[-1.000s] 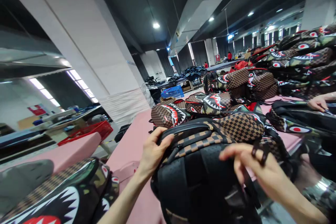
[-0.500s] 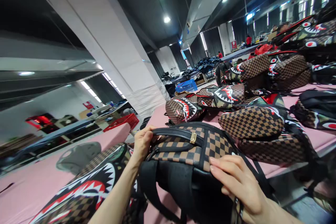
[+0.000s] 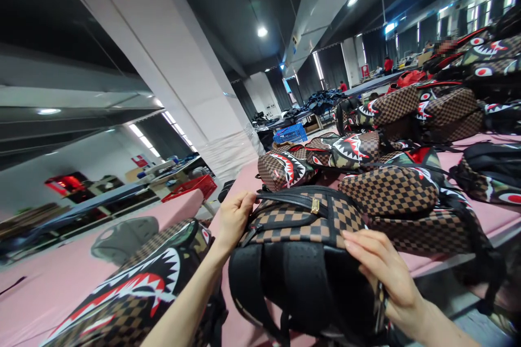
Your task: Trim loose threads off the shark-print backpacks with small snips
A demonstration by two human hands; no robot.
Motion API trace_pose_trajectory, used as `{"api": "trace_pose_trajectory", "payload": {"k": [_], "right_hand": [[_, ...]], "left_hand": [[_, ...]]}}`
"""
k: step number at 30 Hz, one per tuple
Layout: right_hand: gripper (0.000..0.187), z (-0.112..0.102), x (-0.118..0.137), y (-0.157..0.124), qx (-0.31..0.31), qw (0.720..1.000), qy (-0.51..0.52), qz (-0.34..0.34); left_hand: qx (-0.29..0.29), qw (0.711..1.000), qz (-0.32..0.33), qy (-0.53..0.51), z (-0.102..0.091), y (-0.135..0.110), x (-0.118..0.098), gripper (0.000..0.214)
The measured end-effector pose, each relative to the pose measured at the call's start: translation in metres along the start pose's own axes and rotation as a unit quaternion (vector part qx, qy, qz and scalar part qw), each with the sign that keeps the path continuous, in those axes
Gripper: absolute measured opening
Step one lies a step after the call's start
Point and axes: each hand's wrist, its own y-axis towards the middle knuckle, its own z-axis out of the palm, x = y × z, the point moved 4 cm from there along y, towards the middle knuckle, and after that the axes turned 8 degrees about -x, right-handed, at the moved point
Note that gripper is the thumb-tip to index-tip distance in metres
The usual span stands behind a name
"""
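Observation:
A brown-and-black checkered backpack (image 3: 303, 227) with black trim, black straps and a small gold buckle lies in front of me, its black padded side facing me. My left hand (image 3: 237, 217) is closed at its upper left, pinching the black band that runs along the top. At the right end, my right hand (image 3: 385, 268) grips the backpack with fingers laid flat over its checkered edge; the thumb is mostly hidden. Something slim and metallic shows beneath the right palm, too unclear to name. Left of my left forearm rests a shark-mouth backpack (image 3: 150, 287).
Several more checkered backpacks (image 3: 388, 195) with shark-mouth prints lie beyond on the pink table (image 3: 36, 298), piled higher at the right. A grey curved piece (image 3: 124, 241) sits at the left. Behind stand a slanting white pillar (image 3: 175, 59), a red crate (image 3: 191, 188) and a blue crate (image 3: 290, 133).
Both hands and the backpack have shifted a little to the right. The backpack has tilted slightly, showing more of its black side. Both hands keep hold of it.

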Motion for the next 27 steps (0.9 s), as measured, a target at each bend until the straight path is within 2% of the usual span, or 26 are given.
{"api": "trace_pose_trajectory", "payload": {"k": [2,5,7,10,13,15,18,20,23,27], "right_hand": [[0.037,-0.015,-0.019,0.007,-0.015,0.997,-0.022,0.069],[0.018,-0.039,-0.030,0.026,-0.100,0.976,-0.079,0.179],[0.016,-0.037,-0.014,0.044,-0.089,0.979,-0.077,0.164],[0.028,-0.004,0.029,0.069,0.036,0.996,-0.062,0.058],[0.036,0.038,0.062,0.083,0.142,0.978,-0.146,-0.037],[0.029,0.059,0.071,0.087,0.193,0.959,-0.204,-0.046],[0.014,0.069,0.073,0.088,0.188,0.953,-0.235,0.004],[0.022,0.066,0.073,0.085,0.155,0.963,-0.218,0.032],[0.031,0.048,0.069,0.080,0.101,0.976,-0.183,0.066],[0.020,0.004,0.045,0.072,0.041,0.960,-0.242,0.135]], "left_hand": [[-0.024,0.999,-0.007,0.030,0.003,-0.007,-0.015,0.043],[-0.024,0.998,-0.060,-0.018,0.013,-0.019,-0.034,0.043],[0.001,0.990,-0.105,-0.094,0.021,-0.025,-0.043,0.043],[0.036,0.970,-0.145,-0.190,0.028,-0.033,-0.050,0.044],[0.055,0.958,-0.150,-0.238,0.028,-0.037,-0.052,0.043],[0.060,0.956,-0.148,-0.247,0.025,-0.038,-0.051,0.042],[0.060,0.957,-0.143,-0.247,0.021,-0.039,-0.049,0.039],[0.059,0.960,-0.133,-0.239,0.020,-0.041,-0.048,0.036],[0.068,0.969,-0.087,-0.222,0.019,-0.044,-0.047,0.032],[0.058,0.985,0.004,-0.160,0.016,-0.036,-0.041,0.029]]}}
